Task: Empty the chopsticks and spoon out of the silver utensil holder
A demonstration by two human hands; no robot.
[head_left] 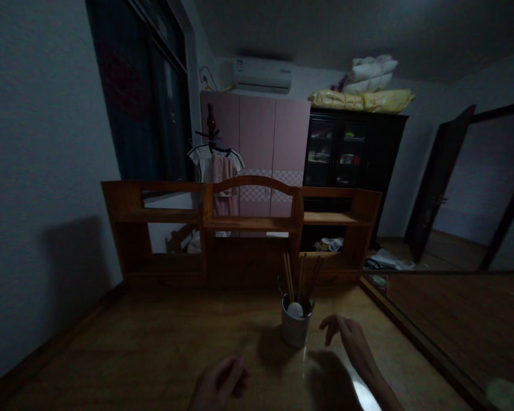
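A pale cup-shaped holder stands upright on the wooden tabletop. Several thin sticks like chopsticks rise out of it, along with a round white piece whose kind I cannot make out. Just right of the holder hovers my right hand, its fingers bent downward and apart, with nothing in them; a gap separates it from the holder. My left hand is low and left of the holder, near the table's front. Its fingers are curled in, and no held thing shows. Dim light blurs the details of both hands.
A wooden shelf unit lines the back of the wooden tabletop. At left is a wall. Behind stand a pink wardrobe, hanging clothes and a dark cabinet. A raised edge borders the right side.
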